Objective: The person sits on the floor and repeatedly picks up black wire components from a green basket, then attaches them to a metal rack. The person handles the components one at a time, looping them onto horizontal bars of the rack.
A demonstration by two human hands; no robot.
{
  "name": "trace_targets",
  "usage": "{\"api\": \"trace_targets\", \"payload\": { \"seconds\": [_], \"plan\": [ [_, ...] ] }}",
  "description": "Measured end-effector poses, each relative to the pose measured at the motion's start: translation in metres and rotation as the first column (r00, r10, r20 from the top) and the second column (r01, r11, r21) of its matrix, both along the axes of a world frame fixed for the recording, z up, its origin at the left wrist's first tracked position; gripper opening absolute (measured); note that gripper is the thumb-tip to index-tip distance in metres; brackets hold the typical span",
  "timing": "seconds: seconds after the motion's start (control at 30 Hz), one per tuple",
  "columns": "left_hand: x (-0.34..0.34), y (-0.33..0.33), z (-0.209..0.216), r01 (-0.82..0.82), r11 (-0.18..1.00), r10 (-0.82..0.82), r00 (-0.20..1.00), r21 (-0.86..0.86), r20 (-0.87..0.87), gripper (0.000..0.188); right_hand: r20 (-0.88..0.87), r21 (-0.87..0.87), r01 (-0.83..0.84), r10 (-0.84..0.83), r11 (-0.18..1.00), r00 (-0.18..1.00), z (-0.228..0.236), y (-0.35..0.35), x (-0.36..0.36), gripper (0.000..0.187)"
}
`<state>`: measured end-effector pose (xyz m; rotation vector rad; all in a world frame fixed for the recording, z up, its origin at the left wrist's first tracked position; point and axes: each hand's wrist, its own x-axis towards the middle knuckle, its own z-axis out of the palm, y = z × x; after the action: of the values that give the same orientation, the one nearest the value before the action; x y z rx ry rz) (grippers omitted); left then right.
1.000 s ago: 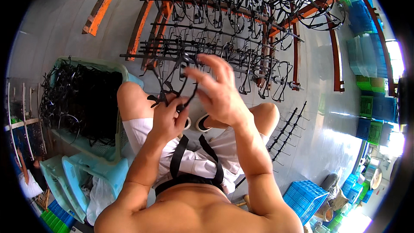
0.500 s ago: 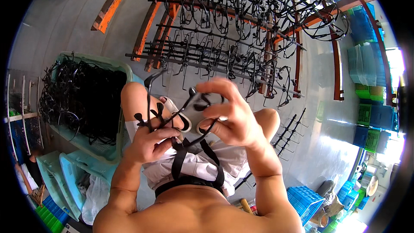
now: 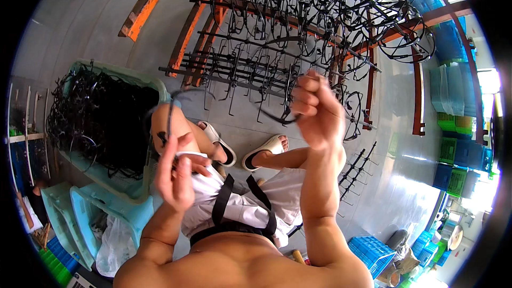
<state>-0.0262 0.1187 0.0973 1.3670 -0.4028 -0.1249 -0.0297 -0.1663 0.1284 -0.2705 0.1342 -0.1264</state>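
Note:
My left hand is raised above my left thigh, its fingers partly curled. A thin black curved frame, smeared by motion, sticks up from those fingers; their exact grip is hard to see. Farther out, my right hand is closed in front of the hanging rack. A second black curved frame extends leftward from it, also blurred. Just beyond that hand, rows of dark hooked rods carry many similar black frames.
Orange posts support the rack. To my left stands a pale green crate heaped with black frames, with light blue tubs nearer me. A blue basket is at lower right. Stacked crates line the right side.
My hands have drawn apart, each with a black frame. The right hand has moved outward and right toward the rack; the left has shifted slightly left and its fingers have risen.

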Motion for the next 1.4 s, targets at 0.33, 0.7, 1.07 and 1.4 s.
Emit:
{"api": "trace_targets", "payload": {
  "seconds": [0.33,0.7,1.07,1.4],
  "plan": [
    [0.029,-0.064,-0.024,-0.459,0.647,0.011,0.804,0.608,0.595,0.047,-0.389,-0.241,0.088,-0.180,0.967,0.904,-0.104,0.039,0.071,0.006],
    [0.061,-0.079,-0.096,-0.304,0.652,-0.038,0.902,0.694,0.430,0.013,-0.244,-0.288,0.186,-0.260,0.939,0.934,-0.125,0.058,0.056,0.005],
    [0.060,-0.075,-0.093,-0.293,0.635,-0.064,0.902,0.715,0.426,0.015,-0.221,-0.428,0.196,-0.313,0.882,0.924,-0.120,0.059,0.051,0.009],
    [0.063,-0.068,-0.100,-0.350,0.700,0.005,0.874,0.622,0.485,0.011,-0.251,-0.508,0.178,-0.343,0.843,0.905,-0.116,0.064,0.046,0.011]
  ]
}}
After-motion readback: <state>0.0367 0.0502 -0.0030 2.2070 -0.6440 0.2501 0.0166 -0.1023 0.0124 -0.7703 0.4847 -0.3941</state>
